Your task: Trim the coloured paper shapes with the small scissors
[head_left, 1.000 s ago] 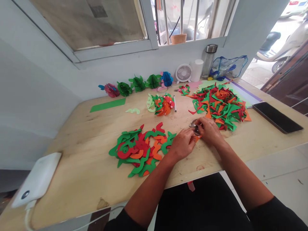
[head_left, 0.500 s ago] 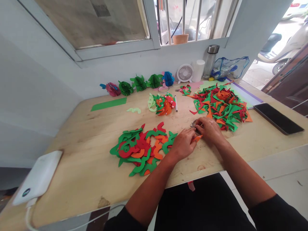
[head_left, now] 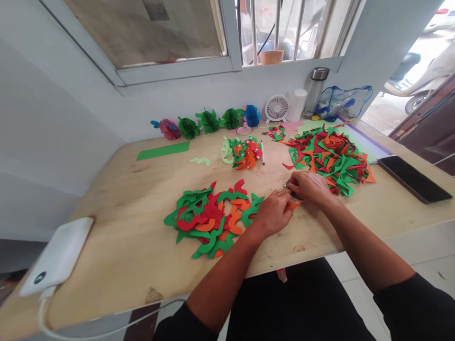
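Note:
My left hand (head_left: pixel 275 211) is closed on a small orange paper piece (head_left: pixel 295 205), whose pointed end sticks out on the right. Close beside it, my right hand (head_left: pixel 308 187) grips small metal scissors (head_left: pixel 287 187); their tips point left towards the left fingers, and the rest is mostly hidden. Left of my hands lies a loose pile of curved green, red and orange paper cutouts (head_left: pixel 209 220). A heap of pointed paper scraps (head_left: pixel 332 158) in the same colours lies beyond my right hand.
A smaller bunch of cutouts (head_left: pixel 245 154) and a marker (head_left: pixel 262 152) lie mid-table. Paper ornaments (head_left: pixel 209 121), a white fan (head_left: pixel 277 109) and a glass bottle (head_left: pixel 314 94) stand along the wall. A phone (head_left: pixel 414 179) lies right, a white power bank (head_left: pixel 59 255) left.
The whole view has shifted slightly. My right hand has turned a little, covering more of the scissors; the left still grips the orange paper.

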Demonstrator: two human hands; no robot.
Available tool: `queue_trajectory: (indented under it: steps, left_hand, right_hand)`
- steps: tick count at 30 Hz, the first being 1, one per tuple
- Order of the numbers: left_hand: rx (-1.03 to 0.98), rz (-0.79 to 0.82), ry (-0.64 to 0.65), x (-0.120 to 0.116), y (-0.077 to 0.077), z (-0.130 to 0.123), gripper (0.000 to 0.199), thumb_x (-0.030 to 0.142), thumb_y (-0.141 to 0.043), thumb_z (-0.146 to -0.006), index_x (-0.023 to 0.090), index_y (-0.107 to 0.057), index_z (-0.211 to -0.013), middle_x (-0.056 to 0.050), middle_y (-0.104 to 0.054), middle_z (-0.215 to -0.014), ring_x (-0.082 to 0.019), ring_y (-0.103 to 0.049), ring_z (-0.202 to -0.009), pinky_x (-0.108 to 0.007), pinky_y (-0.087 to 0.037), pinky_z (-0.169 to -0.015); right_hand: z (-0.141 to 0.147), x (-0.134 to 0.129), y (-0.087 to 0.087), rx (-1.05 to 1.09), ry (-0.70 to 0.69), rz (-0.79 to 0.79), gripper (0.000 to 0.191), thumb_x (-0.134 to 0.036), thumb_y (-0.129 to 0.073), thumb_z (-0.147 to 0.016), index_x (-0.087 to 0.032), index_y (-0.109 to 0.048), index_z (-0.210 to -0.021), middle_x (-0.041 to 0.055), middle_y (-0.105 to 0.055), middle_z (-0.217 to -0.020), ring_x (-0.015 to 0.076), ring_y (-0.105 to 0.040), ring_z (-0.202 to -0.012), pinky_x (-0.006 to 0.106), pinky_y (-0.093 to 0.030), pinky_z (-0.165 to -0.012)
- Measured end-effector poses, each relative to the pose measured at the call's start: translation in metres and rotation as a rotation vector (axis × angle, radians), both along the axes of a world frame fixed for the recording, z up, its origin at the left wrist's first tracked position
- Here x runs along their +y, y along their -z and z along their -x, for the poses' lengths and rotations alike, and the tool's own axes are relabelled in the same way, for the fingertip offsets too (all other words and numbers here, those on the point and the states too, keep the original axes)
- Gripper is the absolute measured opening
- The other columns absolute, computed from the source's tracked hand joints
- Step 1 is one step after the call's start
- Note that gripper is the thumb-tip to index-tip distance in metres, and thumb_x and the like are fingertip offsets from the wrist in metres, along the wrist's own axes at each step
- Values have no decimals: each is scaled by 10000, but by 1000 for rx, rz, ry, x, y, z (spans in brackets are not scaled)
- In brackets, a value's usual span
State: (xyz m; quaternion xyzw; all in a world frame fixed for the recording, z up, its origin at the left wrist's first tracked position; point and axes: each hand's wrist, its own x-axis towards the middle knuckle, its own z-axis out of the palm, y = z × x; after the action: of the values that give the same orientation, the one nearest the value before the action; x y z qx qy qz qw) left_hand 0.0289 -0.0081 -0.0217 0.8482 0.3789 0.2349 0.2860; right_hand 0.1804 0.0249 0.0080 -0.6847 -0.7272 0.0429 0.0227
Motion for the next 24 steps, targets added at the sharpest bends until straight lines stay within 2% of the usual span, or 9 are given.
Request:
queue_trajectory:
  steps: [10, 16, 21, 24]
  left_hand:
    - [4, -4, 2, 0, 0, 1, 115, 103, -481, -764, 205, -456, -718, -41, -625, -936, -204, -562, -948, -349, -456, -875]
    - [-3, 10, -10, 0, 0, 1, 100, 98, -500, -756, 196, -486, -745, -59, -634, -1055, -212, -561, -1024, -363, -447, -929]
    - [5, 9, -9, 0, 0, 0, 93, 92, -510, -744, 185, -503, -739, -88, -599, -1208, -224, -545, -1089, -379, -431, -973]
    - [12, 17, -16, 0, -1, 0, 98, 89, -510, -739, 186, -510, -735, -83, -586, -1245, -225, -542, -1101, -387, -430, -981]
  right_hand:
    - [-2, -1, 6, 2, -3, -21, 184, -325, -517, -809, -212, -656, -766, 59, -689, -783, 182, -586, -687, 260, -252, -509]
    - [-4, -2, 6, 8, 0, -31, 200, -284, -487, -815, -208, -671, -798, 70, -694, -785, 183, -583, -687, 261, -249, -512]
    - [-12, -1, 9, 131, -10, -30, 172, -288, -511, -808, -228, -672, -816, 35, -695, -782, 173, -592, -714, 246, -297, -539]
    - [-17, 0, 11, 184, -62, -52, 151, -247, -525, -796, -229, -670, -832, 18, -691, -793, 161, -591, -720, 237, -325, -569]
